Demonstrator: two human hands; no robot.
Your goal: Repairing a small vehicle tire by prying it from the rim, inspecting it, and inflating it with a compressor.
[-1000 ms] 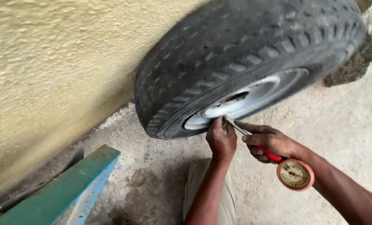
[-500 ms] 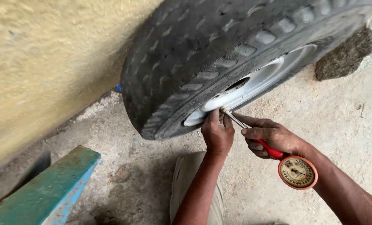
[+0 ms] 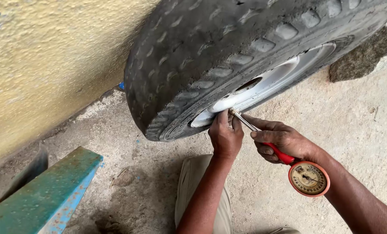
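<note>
A worn black tyre (image 3: 228,52) on a white rim (image 3: 267,84) leans against a yellow wall. My left hand (image 3: 225,136) presses against the rim's lower edge, fingers closed around the valve area; the valve itself is hidden. My right hand (image 3: 284,142) grips the red handle of a tyre pressure gauge (image 3: 308,178). Its round dial hangs below my wrist. The gauge's thin metal stem (image 3: 244,121) runs up and left to the rim, its tip beside my left fingers.
A rough yellow wall (image 3: 50,65) fills the left. A teal painted beam (image 3: 46,199) lies at lower left on the concrete floor (image 3: 358,125). A dark stone (image 3: 360,56) sits behind the tyre at upper right. My trouser knee (image 3: 197,182) is below my left forearm.
The view has shifted closer and left, so the tyre looks larger. Both hands stay at the rim with the gauge stem on the same spot.
</note>
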